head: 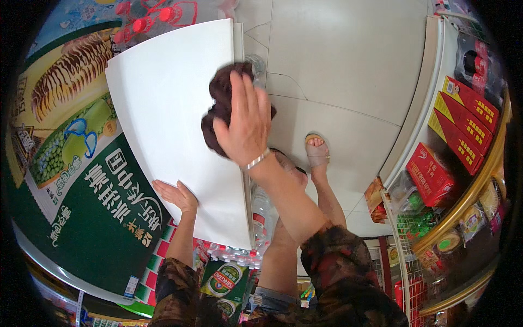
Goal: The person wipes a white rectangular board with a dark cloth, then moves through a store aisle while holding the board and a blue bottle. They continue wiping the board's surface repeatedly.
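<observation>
A dark brown cloth (220, 88) lies bunched at the right edge of a large white board or shelf panel (171, 106). On top of the cloth is my right hand (245, 122), fingers stretched and slightly blurred, pressing it from above; a metal bracelet circles that wrist. My left hand (177, 196) rests flat at the panel's lower left edge with its fingers extended and nothing in it. The panel's right edge overhangs plastic-wrapped bottles.
To the left stands a freezer with a printed ice-cream picture (73, 73). Red-capped bottles (155, 20) are at the upper left, a Tsingtao carton (224, 280) below. Shelves with red boxes (431, 173) line the right side of the tiled floor (343, 73).
</observation>
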`<action>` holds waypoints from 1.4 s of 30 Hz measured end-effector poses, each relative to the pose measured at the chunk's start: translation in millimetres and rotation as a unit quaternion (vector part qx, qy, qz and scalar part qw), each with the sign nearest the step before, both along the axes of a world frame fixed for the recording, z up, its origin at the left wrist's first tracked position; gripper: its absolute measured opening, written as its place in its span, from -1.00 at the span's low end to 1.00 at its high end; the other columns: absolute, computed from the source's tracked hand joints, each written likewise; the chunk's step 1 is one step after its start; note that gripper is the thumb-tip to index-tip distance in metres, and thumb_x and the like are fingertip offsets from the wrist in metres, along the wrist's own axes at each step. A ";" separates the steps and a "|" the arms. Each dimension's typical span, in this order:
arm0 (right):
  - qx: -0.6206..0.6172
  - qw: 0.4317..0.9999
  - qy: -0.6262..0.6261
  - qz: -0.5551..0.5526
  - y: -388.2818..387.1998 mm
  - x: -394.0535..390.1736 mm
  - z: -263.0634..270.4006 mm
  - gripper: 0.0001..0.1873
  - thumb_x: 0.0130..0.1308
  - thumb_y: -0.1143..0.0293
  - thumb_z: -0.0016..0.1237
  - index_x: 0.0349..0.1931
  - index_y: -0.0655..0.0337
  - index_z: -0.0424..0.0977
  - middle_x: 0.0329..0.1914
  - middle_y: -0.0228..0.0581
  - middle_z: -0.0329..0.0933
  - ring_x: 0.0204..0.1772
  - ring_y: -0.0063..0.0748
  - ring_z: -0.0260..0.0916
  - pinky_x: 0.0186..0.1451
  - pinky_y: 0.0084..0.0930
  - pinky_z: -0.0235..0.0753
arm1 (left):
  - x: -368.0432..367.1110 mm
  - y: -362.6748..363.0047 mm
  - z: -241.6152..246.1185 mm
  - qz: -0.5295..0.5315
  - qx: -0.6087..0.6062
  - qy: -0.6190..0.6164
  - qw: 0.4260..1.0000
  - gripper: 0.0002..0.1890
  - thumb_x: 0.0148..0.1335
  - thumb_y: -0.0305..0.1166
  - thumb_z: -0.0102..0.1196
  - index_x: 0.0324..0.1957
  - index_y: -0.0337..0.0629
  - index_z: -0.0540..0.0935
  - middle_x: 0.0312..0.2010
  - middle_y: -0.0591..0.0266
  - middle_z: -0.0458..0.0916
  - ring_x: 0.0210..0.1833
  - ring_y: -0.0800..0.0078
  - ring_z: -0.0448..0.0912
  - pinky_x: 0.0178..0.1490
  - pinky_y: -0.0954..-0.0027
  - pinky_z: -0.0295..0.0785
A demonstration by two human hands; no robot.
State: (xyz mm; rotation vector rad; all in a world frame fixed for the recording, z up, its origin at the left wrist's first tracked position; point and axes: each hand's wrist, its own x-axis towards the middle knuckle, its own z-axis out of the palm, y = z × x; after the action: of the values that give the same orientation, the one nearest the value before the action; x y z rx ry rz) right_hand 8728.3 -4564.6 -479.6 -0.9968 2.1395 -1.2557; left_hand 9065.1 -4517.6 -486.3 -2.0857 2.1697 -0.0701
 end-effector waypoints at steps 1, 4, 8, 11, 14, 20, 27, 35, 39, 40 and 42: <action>0.005 1.000 -0.014 0.012 7.6 3.3 3.9 -0.18 -0.20 0.51 0.07 0.21 0.41 0.15 0.19 0.18 0.24 0.07 0.13 0.21 0.17 -0.13 0.25 | -0.4 0.3 -0.1 -0.002 0.000 -0.001 1.000 -0.19 0.34 0.04 -0.35 0.36 -0.44 -0.20 0.41 -0.23 -0.25 0.46 -0.07 -0.26 0.41 -0.10 -0.33; 0.001 1.000 -0.020 0.012 3.7 5.4 0.1 -0.17 -0.21 0.52 0.07 0.22 0.41 0.14 0.19 0.18 0.23 0.05 0.12 0.21 0.15 -0.16 0.25 | 2.9 -1.1 -1.5 -0.013 -0.006 -0.004 1.000 -0.20 0.35 0.02 -0.35 0.36 -0.46 -0.20 0.40 -0.24 -0.25 0.46 -0.08 -0.26 0.41 -0.07 -0.32; -0.018 0.998 0.057 -0.001 -45.2 -36.9 -18.3 -0.16 -0.13 0.42 0.11 0.23 0.41 0.08 0.21 0.21 0.18 0.04 0.07 0.21 0.07 -0.10 0.25 | -11.2 -5.7 -6.9 -0.027 -0.004 0.001 1.000 -0.22 0.35 -0.02 -0.32 0.35 -0.48 -0.18 0.40 -0.25 -0.24 0.46 -0.11 -0.24 0.43 -0.01 -0.32; 0.055 0.994 0.041 0.081 -83.2 -72.2 -7.9 -0.20 -0.07 0.26 0.14 0.20 0.40 0.15 0.21 0.17 0.21 0.06 0.15 0.21 0.13 -0.01 0.22 | 6.1 -4.6 -10.6 -0.073 -0.035 0.015 0.997 -0.21 0.34 -0.06 -0.27 0.35 -0.49 -0.18 0.40 -0.27 -0.24 0.46 -0.11 -0.25 0.43 0.00 -0.32; -0.023 0.998 -0.055 -0.022 -101.0 -123.4 -21.7 -0.62 -0.02 0.45 -0.12 -0.12 0.33 0.48 -0.27 0.13 0.56 -0.17 0.01 0.53 -0.02 -0.24 0.49 | -0.9 -4.0 -12.7 -0.016 -0.013 0.023 1.000 -0.17 0.29 -0.07 -0.17 0.36 -0.46 -0.19 0.40 -0.23 -0.24 0.47 -0.08 -0.29 0.41 -0.11 -0.35; -0.198 0.972 -0.127 0.016 -76.2 -103.9 15.9 -0.60 0.00 0.60 -0.14 -0.06 0.43 0.42 -0.17 -0.14 0.54 -0.12 -0.38 0.49 0.01 -0.50 0.48 | -7.3 -5.2 0.4 0.038 -0.010 0.043 0.998 -0.10 0.22 -0.07 -0.07 0.35 -0.46 -0.19 0.40 -0.23 -0.24 0.46 -0.11 -0.31 0.35 -0.30 -0.36; -0.090 0.915 0.328 0.216 -42.1 -7.7 -0.8 -0.49 -0.09 0.44 -0.06 0.00 0.27 0.40 0.15 0.13 0.32 0.24 0.19 0.15 0.31 -0.08 0.16 | -8.4 -1.9 -9.5 0.031 -0.034 0.051 0.998 -0.07 0.19 -0.03 -0.02 0.34 -0.50 -0.16 0.39 -0.27 -0.21 0.45 -0.16 -0.30 0.33 -0.33 -0.39; -0.007 0.900 0.214 0.379 146.8 142.9 8.5 -0.12 -0.08 -0.14 0.13 0.15 0.35 0.29 0.31 0.09 0.15 0.34 0.36 -0.03 0.35 0.23 -0.08 | -10.2 -4.3 -15.8 0.026 -0.059 0.113 0.991 0.00 0.19 0.18 -0.13 0.32 -0.56 -0.12 0.38 -0.32 -0.21 0.45 -0.20 -0.32 0.30 -0.39 -0.46; 0.122 0.792 0.136 0.582 238.4 234.2 34.4 -0.18 -0.02 -0.04 0.11 0.18 0.33 0.28 0.34 0.02 0.13 0.40 0.29 -0.11 0.40 0.17 -0.15 | 1.4 -1.1 -8.9 0.049 -0.074 0.068 0.994 -0.03 0.17 0.16 -0.05 0.33 -0.46 -0.06 0.38 -0.22 -0.13 0.44 -0.10 -0.19 0.34 -0.28 -0.29; 0.089 0.783 0.137 0.601 263.7 252.2 34.1 -0.27 0.04 0.04 0.05 0.17 0.33 0.30 0.34 -0.01 0.14 0.42 0.24 -0.13 0.43 0.12 -0.17 | -0.2 -5.7 -5.0 0.084 -0.009 0.079 0.993 0.03 0.15 0.20 -0.05 0.35 -0.42 -0.16 0.40 -0.16 -0.25 0.46 -0.07 -0.28 0.35 -0.29 -0.39; 0.015 0.764 0.146 0.628 316.1 290.1 20.7 -0.43 0.15 0.20 -0.05 0.14 0.34 0.33 0.33 -0.06 0.15 0.45 0.13 -0.16 0.48 0.01 -0.21 | -0.3 -11.8 3.3 0.116 0.078 0.095 0.986 0.10 0.13 0.25 -0.07 0.37 -0.39 -0.29 0.43 -0.13 -0.38 0.48 -0.02 -0.43 0.37 -0.26 -0.47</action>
State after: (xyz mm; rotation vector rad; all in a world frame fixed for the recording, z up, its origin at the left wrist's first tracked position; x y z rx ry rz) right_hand 9018.3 -4248.5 -458.9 -2.1414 1.0541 -0.3585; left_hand 9064.9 -4529.3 -483.0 -2.3161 1.9351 0.3232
